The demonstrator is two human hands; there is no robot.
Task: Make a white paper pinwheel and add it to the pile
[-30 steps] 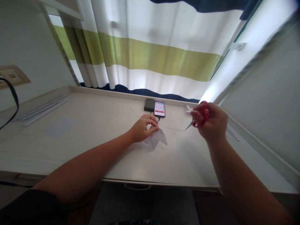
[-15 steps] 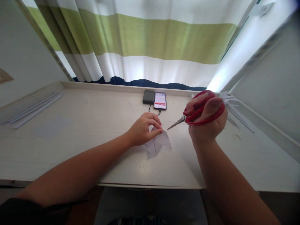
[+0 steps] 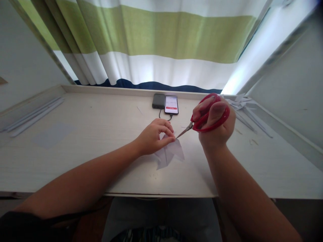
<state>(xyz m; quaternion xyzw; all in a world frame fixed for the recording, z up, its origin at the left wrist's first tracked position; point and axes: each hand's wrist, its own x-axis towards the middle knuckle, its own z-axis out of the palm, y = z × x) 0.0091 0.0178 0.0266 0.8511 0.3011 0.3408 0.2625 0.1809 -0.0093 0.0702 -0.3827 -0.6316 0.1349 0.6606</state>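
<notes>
A folded white paper piece (image 3: 168,154) with pointed corners hangs from my left hand (image 3: 158,136), pinched between thumb and fingers just above the table. My fingers hide its upper part. My right hand (image 3: 219,122) grips a pair of scissors (image 3: 209,116) by the red handles. The blades look closed together, and their tip is at the paper's upper edge, right beside my left fingertips. Whether the tip touches the paper I cannot tell.
Behind my hands lie a phone (image 3: 171,105) and a black power bank (image 3: 158,101), joined by a cable. Paper strips (image 3: 35,116) lie along the left side, near a flat paper sheet (image 3: 53,135). Paper scraps (image 3: 243,102) are heaped at the back right of the white table (image 3: 101,117).
My right hand has brought the scissors left, so the tip now meets the paper's edge by my left fingers. My left hand keeps its pinch. The camera view has shifted slightly.
</notes>
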